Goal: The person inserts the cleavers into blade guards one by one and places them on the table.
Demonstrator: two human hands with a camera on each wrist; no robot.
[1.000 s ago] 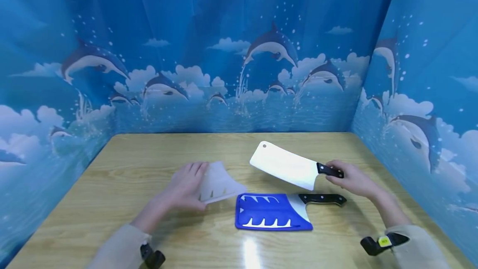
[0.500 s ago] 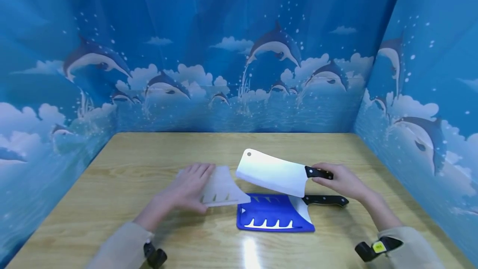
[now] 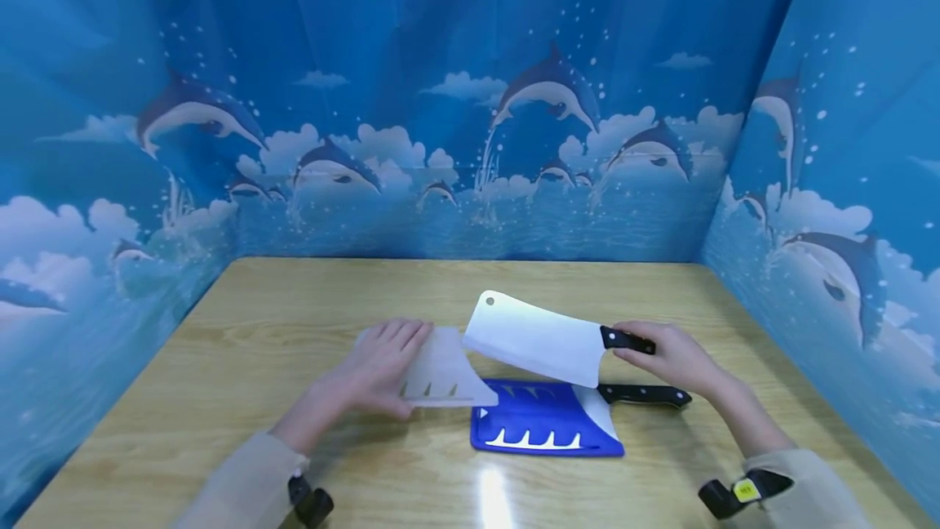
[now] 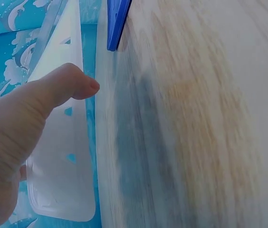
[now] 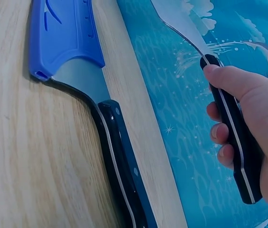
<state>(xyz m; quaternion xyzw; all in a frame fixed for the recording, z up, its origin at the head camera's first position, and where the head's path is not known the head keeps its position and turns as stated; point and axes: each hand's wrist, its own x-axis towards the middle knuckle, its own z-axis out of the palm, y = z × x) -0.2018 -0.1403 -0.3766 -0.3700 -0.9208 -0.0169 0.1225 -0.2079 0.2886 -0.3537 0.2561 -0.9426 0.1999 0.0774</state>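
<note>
My left hand (image 3: 378,370) grips a translucent white blade guard (image 3: 444,370), with the thumb (image 4: 70,83) on its near face in the left wrist view. Small cut-outs run along one edge, and its curved mouth faces right. My right hand (image 3: 679,357) holds a cleaver (image 3: 536,339) by its black handle (image 5: 231,123), fingers wrapped round it. The bare, shiny blade points left, its lower left corner right at the guard's mouth. Below it on the table lies a second cleaver (image 3: 642,394), its blade inside a blue guard (image 3: 543,427).
The light wooden table (image 3: 294,292) ends at a blue curtain (image 3: 441,104) printed with dolphins, which also runs along the right side. A dark wrist camera (image 3: 312,504) sits on the left sleeve, another camera (image 3: 723,496) on the right.
The bare cleaver has moved left and slightly nearer, bringing its tip up to the white guard's mouth. The white guard has shifted a little right. The blue-guarded cleaver lies as before.
</note>
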